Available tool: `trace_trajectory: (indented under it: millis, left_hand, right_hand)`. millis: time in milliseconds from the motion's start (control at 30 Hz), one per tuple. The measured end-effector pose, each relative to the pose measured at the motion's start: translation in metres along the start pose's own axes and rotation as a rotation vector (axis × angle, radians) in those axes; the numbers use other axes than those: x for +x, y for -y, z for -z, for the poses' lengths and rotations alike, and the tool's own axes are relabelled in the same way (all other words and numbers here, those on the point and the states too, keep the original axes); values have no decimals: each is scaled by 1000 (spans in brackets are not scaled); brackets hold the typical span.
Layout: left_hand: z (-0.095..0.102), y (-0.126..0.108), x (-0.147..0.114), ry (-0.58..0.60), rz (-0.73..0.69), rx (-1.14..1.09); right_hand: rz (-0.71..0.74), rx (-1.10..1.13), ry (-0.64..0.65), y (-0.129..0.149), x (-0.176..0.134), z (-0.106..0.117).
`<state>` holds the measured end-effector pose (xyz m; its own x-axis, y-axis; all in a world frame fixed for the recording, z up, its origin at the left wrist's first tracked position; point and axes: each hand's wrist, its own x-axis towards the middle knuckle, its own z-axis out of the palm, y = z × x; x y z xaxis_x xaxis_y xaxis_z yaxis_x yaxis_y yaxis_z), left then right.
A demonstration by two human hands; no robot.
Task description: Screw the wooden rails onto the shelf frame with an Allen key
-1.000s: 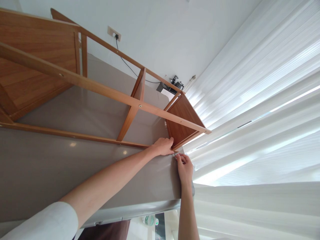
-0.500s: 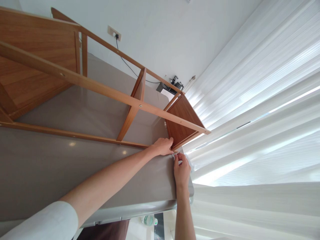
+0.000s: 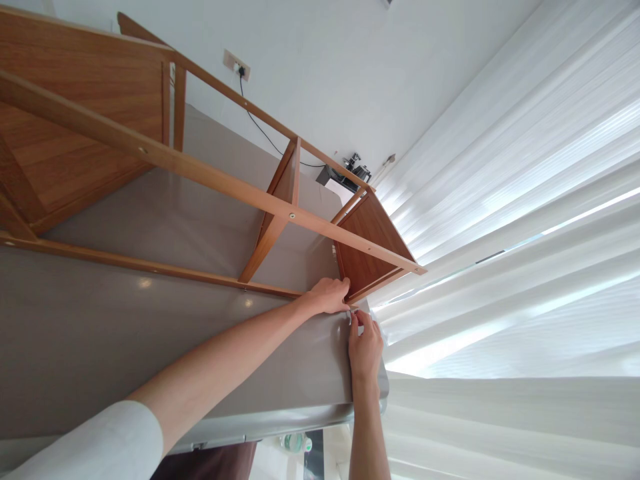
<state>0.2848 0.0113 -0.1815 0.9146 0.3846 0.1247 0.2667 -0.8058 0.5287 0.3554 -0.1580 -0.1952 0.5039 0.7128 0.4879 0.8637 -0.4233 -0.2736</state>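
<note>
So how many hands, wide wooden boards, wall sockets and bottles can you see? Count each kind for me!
Hands: 2, the left hand and the right hand
Wide wooden boards: 3, the left board, the middle board and the right board
Wall socket: 1
Bottle: 1
Total: 7

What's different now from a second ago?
The right grip has swung a little leftward, closer to the left grip. I can't see anything taken or let go. The left grip stayed at the corner of the wooden frame, which stayed on the grey table.
</note>
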Motion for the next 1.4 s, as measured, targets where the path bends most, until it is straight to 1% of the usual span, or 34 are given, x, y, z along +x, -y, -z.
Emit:
trace_trajectory:
  millis: [200,700,933,1167,1400]
  left_hand:
    - [2,-2,-1,9,6,-10]
    - [0,-1,0,6,8,-10]
    - [2,-2,-1,10,8,-8]
    - [4,-3,-2,7,6,-6]
    - [4,-4,-4,0,8,9]
  right_hand:
    - [-20,14,-9,2,0,1]
    - [-154,91,-18,-2,1,1]
    - [-136,134,16,0,2,0]
    - [-273,236,19,-7,7,-1]
    - [-383,399,88,-16,12,2]
